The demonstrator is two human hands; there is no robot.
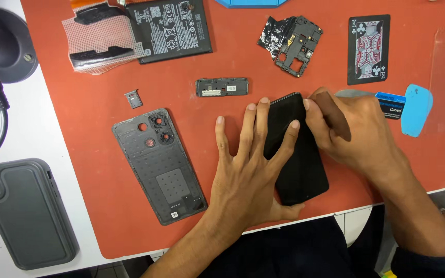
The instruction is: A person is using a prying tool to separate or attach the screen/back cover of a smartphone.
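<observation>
Lying glossy black and tilted on the red mat [93,103], the phone [297,154] sits under the flat, spread left hand [248,164]; the right hand [351,128] grips its top edge.

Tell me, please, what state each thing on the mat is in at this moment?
Black phone: face down on the red mat, pinned flat.
Left hand: spread open, pressing the phone.
Right hand: closed on a thin brown pry tool at the phone's upper edge.
Back cover: removed, inner side up.
Battery: taken out, lying flat.
Grey cased phone: face down, off the mat.
</observation>
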